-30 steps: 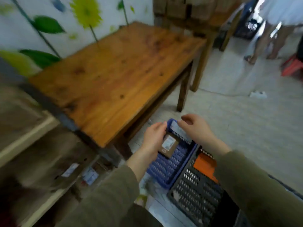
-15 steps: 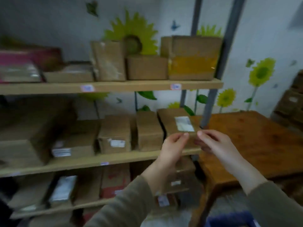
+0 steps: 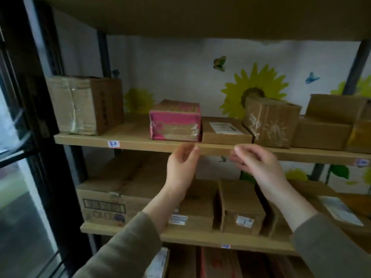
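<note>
Hands apart: left hand (image 3: 181, 165) and right hand (image 3: 259, 163) each pinch one end of one flat cardboard parcel (image 3: 214, 151), held against the front edge of the upper shelf (image 3: 140, 142), just below one flat labelled box (image 3: 225, 130). Parcel is level, long axis left-right, thin edge toward the camera, hard to tell from the shelf edge. Wooden rack stands on a white wall (image 3: 170, 73) with sunflower stickers, dark window frame (image 3: 46, 137) left; same shelf carries one taped carton (image 3: 84, 105), one pink box (image 3: 174, 121), one scribbled box (image 3: 271, 123).
</note>
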`<state>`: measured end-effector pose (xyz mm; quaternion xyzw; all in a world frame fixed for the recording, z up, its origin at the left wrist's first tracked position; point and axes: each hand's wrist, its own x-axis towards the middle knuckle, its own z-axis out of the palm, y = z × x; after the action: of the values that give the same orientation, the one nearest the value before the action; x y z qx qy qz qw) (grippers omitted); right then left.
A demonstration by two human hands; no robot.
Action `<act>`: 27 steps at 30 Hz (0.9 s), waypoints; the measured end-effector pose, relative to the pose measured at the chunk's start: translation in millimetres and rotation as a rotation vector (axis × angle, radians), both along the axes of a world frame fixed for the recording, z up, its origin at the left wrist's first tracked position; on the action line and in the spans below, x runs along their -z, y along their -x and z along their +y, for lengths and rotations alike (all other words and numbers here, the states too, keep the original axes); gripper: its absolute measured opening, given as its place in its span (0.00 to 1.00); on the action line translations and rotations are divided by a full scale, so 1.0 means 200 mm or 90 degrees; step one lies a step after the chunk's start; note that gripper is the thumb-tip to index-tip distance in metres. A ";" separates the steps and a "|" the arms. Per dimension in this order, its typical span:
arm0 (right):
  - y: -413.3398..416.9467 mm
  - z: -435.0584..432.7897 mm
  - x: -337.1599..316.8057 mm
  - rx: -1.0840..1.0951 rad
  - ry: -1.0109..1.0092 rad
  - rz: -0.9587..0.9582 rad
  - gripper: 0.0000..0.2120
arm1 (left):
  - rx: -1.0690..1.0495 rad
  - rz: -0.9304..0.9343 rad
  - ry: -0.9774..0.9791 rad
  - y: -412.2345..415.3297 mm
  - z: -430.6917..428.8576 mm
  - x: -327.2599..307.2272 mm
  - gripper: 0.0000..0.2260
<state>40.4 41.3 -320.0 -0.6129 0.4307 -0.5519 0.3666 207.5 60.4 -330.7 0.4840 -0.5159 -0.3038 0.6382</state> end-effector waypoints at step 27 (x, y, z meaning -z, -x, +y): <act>-0.66 -0.34 -0.22 -0.272 -0.082 -0.561 0.12 | 0.091 0.286 -0.108 -0.39 -0.29 -0.37 0.15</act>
<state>172.3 -26.2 -277.0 -0.3721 0.1330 -0.6433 0.6558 284.6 2.9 -257.2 0.4186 -0.3668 -0.4901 0.6709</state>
